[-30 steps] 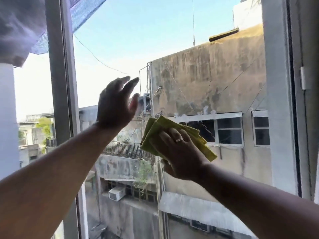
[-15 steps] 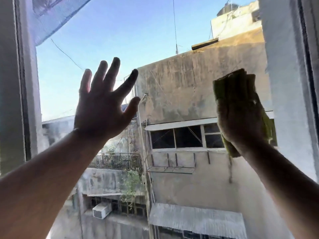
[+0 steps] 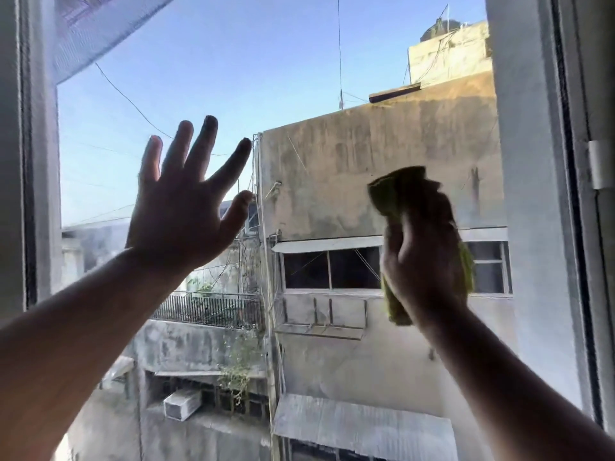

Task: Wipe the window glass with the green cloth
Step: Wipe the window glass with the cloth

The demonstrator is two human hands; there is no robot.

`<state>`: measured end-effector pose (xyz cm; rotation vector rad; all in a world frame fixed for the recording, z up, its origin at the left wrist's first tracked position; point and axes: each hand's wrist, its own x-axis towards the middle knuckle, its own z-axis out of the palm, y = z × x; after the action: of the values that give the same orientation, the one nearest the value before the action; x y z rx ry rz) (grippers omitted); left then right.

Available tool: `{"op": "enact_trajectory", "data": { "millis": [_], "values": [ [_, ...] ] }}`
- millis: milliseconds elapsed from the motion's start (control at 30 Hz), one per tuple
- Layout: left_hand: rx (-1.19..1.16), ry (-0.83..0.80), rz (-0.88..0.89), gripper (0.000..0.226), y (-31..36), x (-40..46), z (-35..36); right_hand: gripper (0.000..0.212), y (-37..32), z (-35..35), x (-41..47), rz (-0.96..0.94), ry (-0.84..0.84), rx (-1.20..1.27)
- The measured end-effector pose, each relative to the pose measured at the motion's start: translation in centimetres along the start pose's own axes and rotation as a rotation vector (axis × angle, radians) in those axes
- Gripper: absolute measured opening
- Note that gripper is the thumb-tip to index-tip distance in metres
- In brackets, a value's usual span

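The window glass (image 3: 299,78) fills most of the head view, with sky and weathered buildings behind it. My right hand (image 3: 422,257) presses a folded green cloth (image 3: 392,191) against the right part of the pane; the cloth shows above my fingers and below my palm. My left hand (image 3: 186,207) is flat against the glass at centre-left, fingers spread wide and holding nothing.
The grey window frame (image 3: 36,194) runs down the left edge. On the right stands the other frame post (image 3: 532,194) with a small metal fitting (image 3: 599,164). A mesh screen (image 3: 100,24) hangs at the top left.
My right hand with the cloth swept from the middle of the pane to the right side, then slid slightly lower. My left hand opened its fingers and stayed against the glass.
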<state>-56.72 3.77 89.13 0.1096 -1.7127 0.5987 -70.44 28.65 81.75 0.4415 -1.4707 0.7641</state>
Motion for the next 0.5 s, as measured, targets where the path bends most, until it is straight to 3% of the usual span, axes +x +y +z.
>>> {"op": "enact_trajectory", "data": {
  "millis": [100,167,200,267,333,367,433,500],
  "values": [
    [0.021,-0.011,-0.008,0.064,-0.3,-0.1,0.5,0.063,-5.0,1.2,-5.4,-0.664,-0.311,0.049],
    [0.016,-0.018,-0.004,0.065,-0.1,-0.1,0.6,0.065,-3.3,0.6,-4.3,-0.893,-0.361,0.004],
    [0.005,-0.021,-0.01,0.064,0.0,-0.2,0.5,0.06,-1.5,0.4,-2.7,-0.825,-0.301,-0.018],
    [-0.008,-0.013,-0.015,0.063,0.2,-0.2,0.3,0.041,2.2,-0.6,0.8,-0.355,-0.079,-0.094],
    [0.002,-0.014,-0.023,0.062,0.1,-0.4,0.3,0.041,3.8,-1.0,2.1,0.16,0.072,-0.161],
    [0.0,-0.019,-0.021,0.062,0.2,-0.4,0.3,0.042,2.7,-0.5,1.4,0.275,0.105,-0.166],
    [-0.002,-0.012,-0.014,0.062,0.1,-0.4,0.4,0.043,-2.3,1.0,-2.6,0.142,0.094,-0.071],
    [-0.003,-0.011,-0.011,0.062,-0.2,-0.3,0.4,0.053,-8.2,1.5,-8.6,-0.417,-0.125,0.007]
  ]
}}
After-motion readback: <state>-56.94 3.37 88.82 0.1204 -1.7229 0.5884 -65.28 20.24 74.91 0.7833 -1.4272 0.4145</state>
